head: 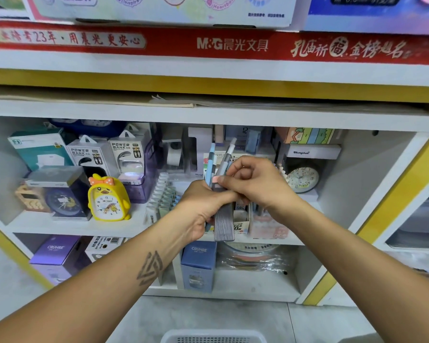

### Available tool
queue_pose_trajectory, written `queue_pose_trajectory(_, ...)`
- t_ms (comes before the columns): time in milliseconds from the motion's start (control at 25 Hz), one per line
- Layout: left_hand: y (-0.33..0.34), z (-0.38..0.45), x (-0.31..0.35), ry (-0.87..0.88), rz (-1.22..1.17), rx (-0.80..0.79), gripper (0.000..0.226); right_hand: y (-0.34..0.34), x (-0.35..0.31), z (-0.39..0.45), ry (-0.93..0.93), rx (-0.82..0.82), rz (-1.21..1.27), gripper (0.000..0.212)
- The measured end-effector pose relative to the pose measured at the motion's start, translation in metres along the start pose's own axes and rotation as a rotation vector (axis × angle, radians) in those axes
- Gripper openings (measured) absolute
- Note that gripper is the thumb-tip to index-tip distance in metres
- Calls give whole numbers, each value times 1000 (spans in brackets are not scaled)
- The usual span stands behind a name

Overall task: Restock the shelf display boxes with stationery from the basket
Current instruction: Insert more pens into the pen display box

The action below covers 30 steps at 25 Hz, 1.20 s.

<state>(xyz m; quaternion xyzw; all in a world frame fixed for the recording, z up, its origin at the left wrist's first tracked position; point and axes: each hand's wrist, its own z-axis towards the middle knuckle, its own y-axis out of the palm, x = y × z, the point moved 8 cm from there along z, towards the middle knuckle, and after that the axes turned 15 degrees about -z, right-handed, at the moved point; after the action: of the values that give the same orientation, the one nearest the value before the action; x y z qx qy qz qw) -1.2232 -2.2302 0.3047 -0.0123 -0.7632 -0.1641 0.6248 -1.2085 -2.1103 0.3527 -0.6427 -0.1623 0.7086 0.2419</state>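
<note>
**Pens and grey pack held up before the shelf**

The pale blue and grey pens (pixel 211 164), with a flat grey ribbed pack (pixel 224 224), are standing upright in your left hand (pixel 203 209), which is curling its grip round them. Your right hand (pixel 253 184) is pinching the pink-tipped top of one pen (pixel 215 179), just above the left thumb. Their long axis is running vertically, and the shelf's display boxes (pixel 243 219) are sitting directly behind. The white mesh basket (pixel 213 337) is lying below. Readable writing: "M&G" on the red banner (pixel 232 44), "POWER BANK" on white boxes (pixel 124 154), "CRUHRE" on blue cartons (pixel 198 263).
</note>
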Motion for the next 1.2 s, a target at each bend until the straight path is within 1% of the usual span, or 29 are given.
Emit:
queue_pose_trajectory(80,3,-1,-1,-23,-55,-42,19,-7,3,0,26,-7,90,15)
queue_pose_trajectory(120,6,-1,-2,-44,-110,-82,16,-13,5,1,37,5,121,10)
queue_pose_trajectory(160,9,-1,-2,-68,-168,-124,16,-21,8,1,48,26,134,9)
queue_pose_trajectory(200,10,0,-2,-96,-222,-149,19,-31,12,0,63,56,120,12)
queue_pose_trajectory(320,4,3,-5,-182,-328,-149,27,-59,21,1,90,124,-51,21)
queue_pose_trajectory(400,2,3,-5,-202,-369,-170,28,-68,22,3,75,134,-231,18)
queue_pose_trajectory(480,3,2,-4,-196,-389,-204,27,-66,21,4,56,125,-366,11)
queue_pose_trajectory(520,4,1,-3,-191,-388,-219,26,-63,21,4,50,122,-416,11)
queue_pose_trajectory(560,4,0,-3,-188,-384,-230,25,-61,21,4,43,125,-460,14)
queue_pose_trajectory(640,5,-1,-3,-187,-384,-244,23,-58,23,6,32,120,-481,20)
queue_pose_trajectory(720,5,-2,-2,-188,-393,-254,22,-54,24,8,33,75,-454,17)
queue_pose_trajectory(800,5,-2,-1,-190,-401,-264,22,-49,27,10,36,2,-494,13)
queue_pose_trajectory(880,4,-2,-1,-187,-408,-269,23,-43,28,11,-5,-32,-641,9)
queue_pose_trajectory(960,4,-1,-1,-178,-409,-273,22,-37,24,11,-78,-28,-774,7)
queue_pose_trajectory(1120,5,-2,0,-163,-414,-261,15,-17,22,7,-235,-23,-857,13)
queue_pose_trajectory(1200,6,-2,1,-164,-412,-260,14,-7,23,5,-289,-34,-901,8)
